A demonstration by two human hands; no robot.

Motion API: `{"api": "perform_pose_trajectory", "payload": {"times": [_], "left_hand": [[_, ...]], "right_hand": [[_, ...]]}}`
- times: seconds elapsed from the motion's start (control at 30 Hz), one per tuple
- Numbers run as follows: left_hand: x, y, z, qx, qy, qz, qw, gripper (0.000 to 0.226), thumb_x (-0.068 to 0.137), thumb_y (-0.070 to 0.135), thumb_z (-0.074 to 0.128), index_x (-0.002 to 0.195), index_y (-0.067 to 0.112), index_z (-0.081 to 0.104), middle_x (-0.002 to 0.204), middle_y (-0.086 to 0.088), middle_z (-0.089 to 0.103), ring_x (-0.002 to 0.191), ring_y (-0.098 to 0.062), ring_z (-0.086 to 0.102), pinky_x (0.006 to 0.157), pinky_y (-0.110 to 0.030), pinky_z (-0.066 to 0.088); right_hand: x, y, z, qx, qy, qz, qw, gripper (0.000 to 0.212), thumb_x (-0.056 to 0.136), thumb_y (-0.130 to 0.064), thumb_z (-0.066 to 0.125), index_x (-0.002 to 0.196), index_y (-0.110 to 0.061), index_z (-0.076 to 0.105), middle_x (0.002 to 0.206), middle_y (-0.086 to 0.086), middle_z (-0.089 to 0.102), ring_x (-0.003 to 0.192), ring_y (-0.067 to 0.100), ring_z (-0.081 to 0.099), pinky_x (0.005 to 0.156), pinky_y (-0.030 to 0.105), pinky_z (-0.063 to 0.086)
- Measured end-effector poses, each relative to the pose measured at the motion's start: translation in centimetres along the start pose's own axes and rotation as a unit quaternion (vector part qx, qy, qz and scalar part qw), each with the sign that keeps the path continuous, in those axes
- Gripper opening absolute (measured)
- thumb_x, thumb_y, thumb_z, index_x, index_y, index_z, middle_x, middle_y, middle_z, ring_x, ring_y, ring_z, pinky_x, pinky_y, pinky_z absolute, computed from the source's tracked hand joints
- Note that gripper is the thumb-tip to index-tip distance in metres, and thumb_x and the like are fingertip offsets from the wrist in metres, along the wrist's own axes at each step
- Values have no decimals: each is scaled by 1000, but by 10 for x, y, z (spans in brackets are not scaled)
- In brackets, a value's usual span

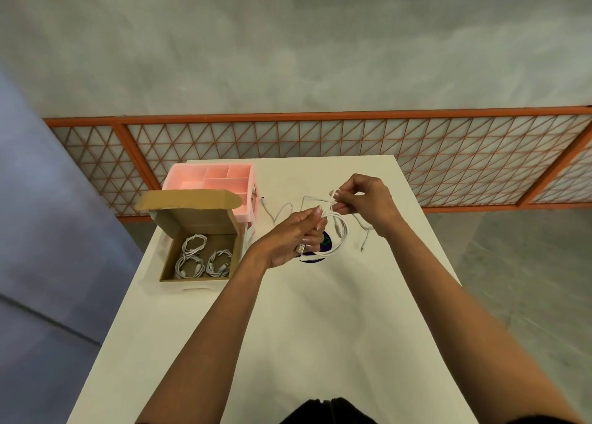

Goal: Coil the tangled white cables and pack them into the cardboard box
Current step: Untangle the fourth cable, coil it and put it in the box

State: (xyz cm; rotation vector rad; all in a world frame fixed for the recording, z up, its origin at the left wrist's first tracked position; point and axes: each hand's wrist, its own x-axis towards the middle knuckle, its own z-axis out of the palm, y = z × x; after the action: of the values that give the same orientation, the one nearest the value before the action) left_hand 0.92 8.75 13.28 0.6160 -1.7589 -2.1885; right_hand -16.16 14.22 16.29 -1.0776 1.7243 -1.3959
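My left hand grips a looped white cable above the middle of the white table. My right hand pinches the free end of that cable just above the loop. A USB plug pokes out under my left palm. The open cardboard box stands at the table's left edge with three coiled white cables inside. More loose white cable lies on the table behind and beside my hands.
A pink compartment organiser stands behind the box, touching its raised lid. A dark round sticker shows on the table under my hands. An orange lattice railing runs behind the table.
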Motion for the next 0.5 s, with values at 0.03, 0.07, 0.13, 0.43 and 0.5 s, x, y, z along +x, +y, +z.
{"api": "perform_pose_trajectory", "payload": {"times": [0.03,0.07,0.13,0.43,0.5], "left_hand": [[0,1,-1,0,2,1,1000,35,98,39,39,73,14,41,63,1,15,50,-7,20,51,-17,24],[-1,2,-1,1,2,3,1000,35,98,38,38,74,13,41,62,2,17,50,-7,21,50,-17,24],[-1,3,-2,11,0,6,1000,35,100,36,36,74,13,40,61,3,19,50,-6,21,50,-17,23],[2,-5,-9,11,84,40,996,32,104,26,33,75,12,38,58,13,36,48,-5,24,50,-17,25],[5,-6,-10,21,106,45,993,32,104,26,34,75,13,39,60,13,37,50,-6,24,49,-17,26]], "right_hand": [[0,0,2,22,-1,12,1000,12,84,1,67,77,-1,57,72,11,62,55,13,68,59,20,57],[0,1,3,43,-3,27,999,14,85,1,66,75,-2,56,71,11,63,56,13,69,60,20,57],[-1,1,7,91,-6,67,994,17,86,2,65,73,-3,54,70,13,64,55,12,69,58,18,55],[-7,-4,0,-8,-122,170,978,14,88,-14,66,84,-1,67,75,9,67,58,8,64,59,16,55],[-8,-5,0,-78,-157,147,974,21,94,-21,57,92,-2,68,78,6,66,64,7,61,58,15,50]]}}
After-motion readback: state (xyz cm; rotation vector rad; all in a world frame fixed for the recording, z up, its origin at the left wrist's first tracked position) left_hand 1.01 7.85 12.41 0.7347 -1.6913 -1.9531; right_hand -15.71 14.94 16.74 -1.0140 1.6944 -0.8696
